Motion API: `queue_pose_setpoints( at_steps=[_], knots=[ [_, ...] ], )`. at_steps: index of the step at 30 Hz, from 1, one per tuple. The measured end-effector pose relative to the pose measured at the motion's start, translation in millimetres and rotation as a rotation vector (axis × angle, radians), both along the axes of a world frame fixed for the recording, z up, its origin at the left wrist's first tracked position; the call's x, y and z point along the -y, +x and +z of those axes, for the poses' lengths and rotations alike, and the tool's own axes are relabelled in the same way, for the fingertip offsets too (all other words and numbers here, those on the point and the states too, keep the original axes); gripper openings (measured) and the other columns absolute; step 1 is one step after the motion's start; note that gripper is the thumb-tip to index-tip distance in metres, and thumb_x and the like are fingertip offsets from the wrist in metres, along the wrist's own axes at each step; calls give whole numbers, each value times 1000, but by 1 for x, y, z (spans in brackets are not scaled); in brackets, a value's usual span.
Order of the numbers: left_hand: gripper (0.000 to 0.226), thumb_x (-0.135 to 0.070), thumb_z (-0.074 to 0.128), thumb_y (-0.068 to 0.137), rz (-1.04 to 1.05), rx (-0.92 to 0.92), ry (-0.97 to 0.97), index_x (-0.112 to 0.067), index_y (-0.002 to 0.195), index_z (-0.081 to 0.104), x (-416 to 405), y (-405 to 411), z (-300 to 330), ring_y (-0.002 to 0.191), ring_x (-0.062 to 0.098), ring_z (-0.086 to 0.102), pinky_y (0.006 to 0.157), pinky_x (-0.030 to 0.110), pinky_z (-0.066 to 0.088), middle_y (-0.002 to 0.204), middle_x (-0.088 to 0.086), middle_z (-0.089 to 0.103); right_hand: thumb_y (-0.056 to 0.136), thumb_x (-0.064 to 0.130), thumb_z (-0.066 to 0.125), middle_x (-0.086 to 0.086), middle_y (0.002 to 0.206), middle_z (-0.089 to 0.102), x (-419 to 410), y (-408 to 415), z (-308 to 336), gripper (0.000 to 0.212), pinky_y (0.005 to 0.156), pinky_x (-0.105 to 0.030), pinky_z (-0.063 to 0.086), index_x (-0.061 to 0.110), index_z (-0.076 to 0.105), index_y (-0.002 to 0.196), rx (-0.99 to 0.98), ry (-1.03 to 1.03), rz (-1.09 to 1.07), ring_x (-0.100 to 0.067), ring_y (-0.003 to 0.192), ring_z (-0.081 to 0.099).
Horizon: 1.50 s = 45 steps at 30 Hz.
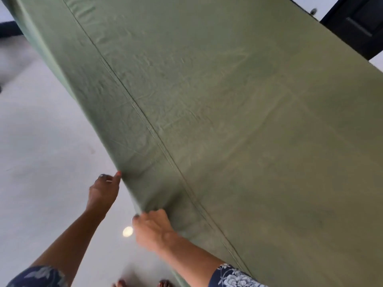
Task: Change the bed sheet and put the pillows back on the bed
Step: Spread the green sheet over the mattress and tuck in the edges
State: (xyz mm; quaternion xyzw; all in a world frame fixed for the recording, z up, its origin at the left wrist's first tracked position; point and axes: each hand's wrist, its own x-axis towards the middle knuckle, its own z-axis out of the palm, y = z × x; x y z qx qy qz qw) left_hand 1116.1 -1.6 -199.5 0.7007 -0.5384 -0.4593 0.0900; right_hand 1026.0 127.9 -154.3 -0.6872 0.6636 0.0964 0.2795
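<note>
A green bed sheet (217, 112) lies spread over the bed and fills most of the head view, with a stitched seam running diagonally along the bed's near edge. Its side panel hangs down toward the floor. My left hand (103, 191) pinches the hanging edge of the sheet between thumb and fingers. My right hand (153, 228) grips the same edge a little lower and nearer to me, fingers curled over the cloth. No pillows are in view.
Pale grey floor (41, 162) stretches to the left of the bed. A dark piece of furniture (356, 23) stands at the far right beyond the bed. My bare feet (143, 283) are at the bottom edge, close to the bed's side.
</note>
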Motion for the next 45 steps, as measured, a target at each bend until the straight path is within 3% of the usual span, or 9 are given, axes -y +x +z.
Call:
queue_pose_setpoints(
  at_steps=[7,10,15,22,29,33,37,40,45],
  knots=[
    [51,-46,51,94,22,28,11,3,88,63,69,-28,-6,94,41,63,83,41,52,97,26,66,97,36,51,-15,115,63,83,-10,-9,40,80,-37,41,5,52,121,-41,-127,-276,-32,106,60],
    [39,-33,50,96,-47,56,16,4,95,59,89,-31,-20,93,42,62,79,39,50,100,28,64,94,15,53,-14,113,65,101,-9,-9,24,76,-35,37,5,57,115,-39,-63,-247,-32,105,63],
    [25,-12,51,95,-166,45,-73,-3,71,48,98,-15,-3,84,42,53,69,35,37,81,24,55,87,1,54,-16,110,66,112,12,3,25,71,-34,30,4,59,111,-15,12,-265,-33,102,63],
    [34,-31,45,99,-89,-17,69,-7,81,62,110,1,-17,95,44,61,90,47,49,98,26,67,91,9,51,-15,115,65,144,16,8,25,80,-35,38,5,63,113,-38,150,-154,-33,106,62],
    [56,-43,42,99,-46,7,-82,8,89,62,206,-19,-3,103,46,55,86,44,42,100,33,61,97,29,50,-14,112,63,230,5,5,29,76,-36,41,9,53,118,-100,-164,-329,-32,105,60],
    [54,-43,48,97,-63,57,-14,9,103,60,239,-28,-12,110,47,52,90,46,42,110,32,59,96,40,51,-7,112,64,276,2,-4,35,75,-34,41,13,57,116,-179,-25,-312,-26,104,60],
    [32,-23,53,97,-162,39,-66,3,79,58,251,-23,-20,92,43,54,82,42,42,94,30,62,94,14,53,-6,111,66,286,5,-10,19,60,-26,31,14,61,111,-171,36,-263,-26,105,62],
    [36,-16,56,94,-218,30,-147,-7,60,47,261,-8,-17,74,40,49,67,38,40,68,22,54,90,4,51,-10,114,65,293,14,-6,24,68,-30,31,10,62,111,-111,46,-282,-30,107,61],
    [28,-34,50,96,-215,71,-142,-18,74,55,266,16,-17,85,43,55,72,41,44,86,18,62,93,7,51,-11,116,65,311,20,-4,23,73,-31,32,10,63,112,-95,106,-125,-30,108,61]
  ],
)
